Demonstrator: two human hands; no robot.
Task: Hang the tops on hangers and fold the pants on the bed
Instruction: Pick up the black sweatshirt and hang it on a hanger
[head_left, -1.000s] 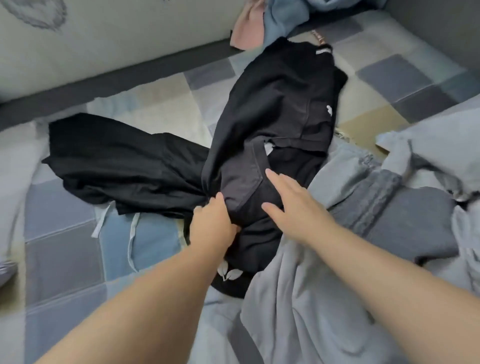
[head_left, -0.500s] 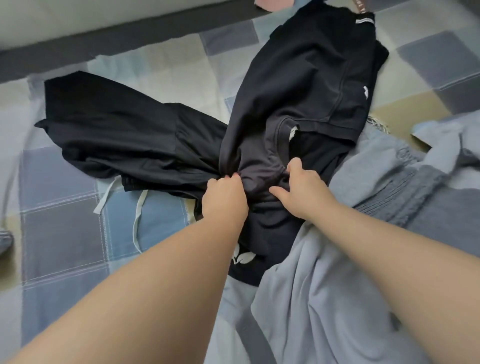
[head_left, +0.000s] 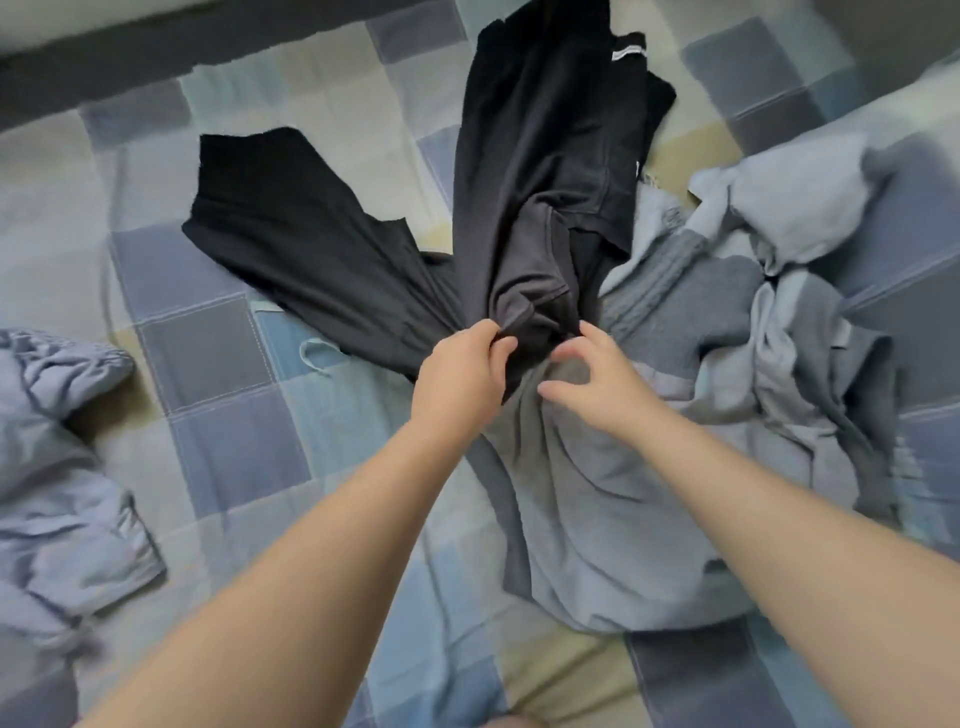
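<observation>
Black garment (head_left: 545, 171): bunched near end pinched in left hand (head_left: 457, 374) grip; long axis runs away across bed (head_left: 218, 364). Right hand (head_left: 597, 374) grip open, just beside.

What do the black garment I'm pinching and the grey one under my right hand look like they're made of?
Black garment: thin, smooth matte knit, judging by its fine limp folds. Grey garment: thicker, soft, fleece-like jersey, with broad rounded folds and a ribbed band. Fibre cannot be told.
</observation>
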